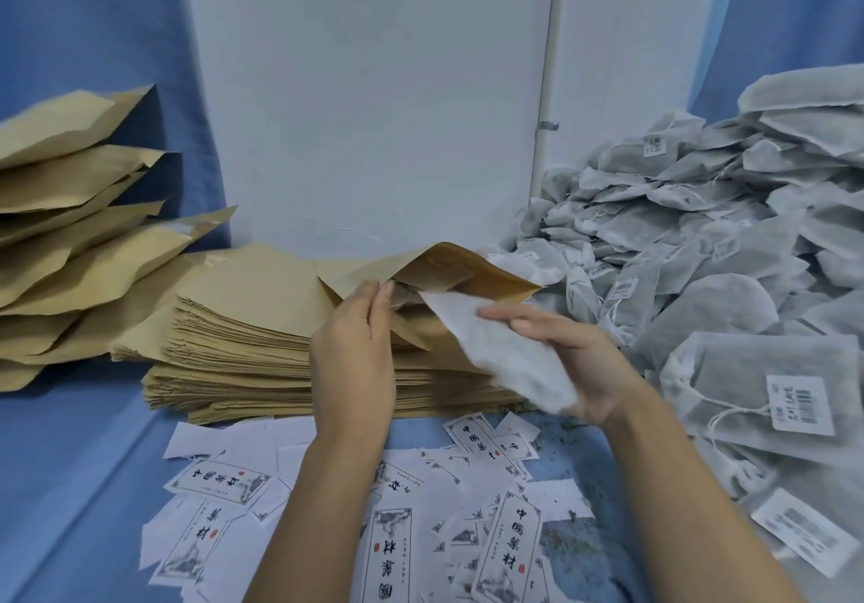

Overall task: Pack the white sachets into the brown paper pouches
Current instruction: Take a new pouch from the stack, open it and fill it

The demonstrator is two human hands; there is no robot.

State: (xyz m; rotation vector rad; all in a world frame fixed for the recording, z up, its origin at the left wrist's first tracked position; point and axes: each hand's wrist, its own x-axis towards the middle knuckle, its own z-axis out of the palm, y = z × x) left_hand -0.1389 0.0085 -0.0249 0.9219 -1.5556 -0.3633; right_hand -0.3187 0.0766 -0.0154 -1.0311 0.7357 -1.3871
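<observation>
My left hand [353,350] pinches the near lip of a brown paper pouch [467,270] and holds its mouth open above the stack of flat pouches [243,336]. A white sachet [505,350] lies in my right hand [575,359], gripped at its lower half. The sachet points up and left, and its upper corner sits at the pouch's mouth. Whether the tip is inside the pouch I cannot tell.
A big heap of white sachets with strings and barcode tags [729,247] fills the right side. Filled brown pouches [70,209] are piled at the left. Printed paper labels [397,523] lie scattered on the blue cloth in front. A white wall panel [374,88] stands behind.
</observation>
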